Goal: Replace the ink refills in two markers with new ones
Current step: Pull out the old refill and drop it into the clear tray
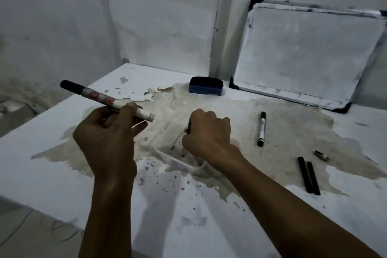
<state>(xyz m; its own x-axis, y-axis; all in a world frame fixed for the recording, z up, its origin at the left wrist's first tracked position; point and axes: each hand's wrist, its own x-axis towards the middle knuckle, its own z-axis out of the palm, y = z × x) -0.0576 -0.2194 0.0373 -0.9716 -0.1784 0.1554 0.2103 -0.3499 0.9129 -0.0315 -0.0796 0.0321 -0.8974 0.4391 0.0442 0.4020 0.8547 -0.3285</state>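
Observation:
My left hand [109, 132] holds a white marker [104, 99] above the table. Its black cap points up and left, and its open rear end points right. My right hand [207, 134] is closed in a fist over a clear plastic container [180, 162]. A thin dark stick [178, 140] slants from that fist down into the container; its upper end is hidden by the fingers. A second capped marker [261, 129] lies on the table to the right. Two black ink refills [308, 175] lie side by side near a small end cap [321, 155].
A blue board eraser [206, 86] sits at the back of the stained white table [62, 163]. A small whiteboard [303, 54] leans against the wall at the back right. The table's left edge runs diagonally past my left hand.

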